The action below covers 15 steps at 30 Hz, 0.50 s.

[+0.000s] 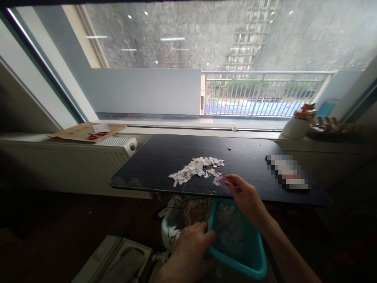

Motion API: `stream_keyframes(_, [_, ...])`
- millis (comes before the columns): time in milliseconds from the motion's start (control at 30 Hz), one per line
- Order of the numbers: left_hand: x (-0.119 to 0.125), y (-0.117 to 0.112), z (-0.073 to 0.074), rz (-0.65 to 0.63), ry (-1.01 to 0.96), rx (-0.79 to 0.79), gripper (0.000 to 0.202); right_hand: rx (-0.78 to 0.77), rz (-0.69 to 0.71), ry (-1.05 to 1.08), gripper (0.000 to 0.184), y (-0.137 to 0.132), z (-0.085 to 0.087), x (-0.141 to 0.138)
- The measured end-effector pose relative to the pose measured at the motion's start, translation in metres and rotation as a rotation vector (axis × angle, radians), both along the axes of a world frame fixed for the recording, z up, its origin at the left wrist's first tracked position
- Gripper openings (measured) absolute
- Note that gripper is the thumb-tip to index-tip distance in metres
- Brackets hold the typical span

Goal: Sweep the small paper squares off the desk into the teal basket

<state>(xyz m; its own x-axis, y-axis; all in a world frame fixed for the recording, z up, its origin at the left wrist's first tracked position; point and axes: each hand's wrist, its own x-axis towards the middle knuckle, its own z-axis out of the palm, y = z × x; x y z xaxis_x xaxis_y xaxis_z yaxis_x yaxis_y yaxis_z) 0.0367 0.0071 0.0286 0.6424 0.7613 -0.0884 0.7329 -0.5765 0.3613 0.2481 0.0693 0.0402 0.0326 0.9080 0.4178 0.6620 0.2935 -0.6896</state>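
In the head view my left hand [193, 247] is closed on the left rim of a teal plastic bin [259, 255], just below the table's front edge. Small pale scraps lie inside the bin. My right hand [244, 192] pinches a thin see-through plastic piece [223, 181] flat against the tabletop, near the front edge. That piece touches or sits beside a few loose scraps. To its left spreads a heap of small white paper scraps [194, 168] on the black table [153, 153].
A dark flat object, blurred out, lies at the table's right [287, 173]. Red-handled scissors [98, 135] rest on brown paper [73, 131] on the sill. A white pot [295, 127] stands at right. An open box [118, 259] is on the floor, lower left.
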Motion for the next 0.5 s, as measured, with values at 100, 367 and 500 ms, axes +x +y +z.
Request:
stream_keyframes(100, [-0.001,0.0,-0.001,-0.005,-0.016,-0.004,0.016,-0.003,0.053,0.024,0.026,-0.001,0.002,-0.005])
stream_keyframes(367, [0.0,0.0,-0.002,0.001,-0.008,0.017,0.014,-0.045,0.014,0.009,0.025,-0.009,0.006,-0.001])
stream_keyframes(500, [0.0,0.0,-0.003,-0.004,-0.01,0.025,0.015,-0.012,-0.007,-0.013,0.026,-0.011,0.007,-0.001])
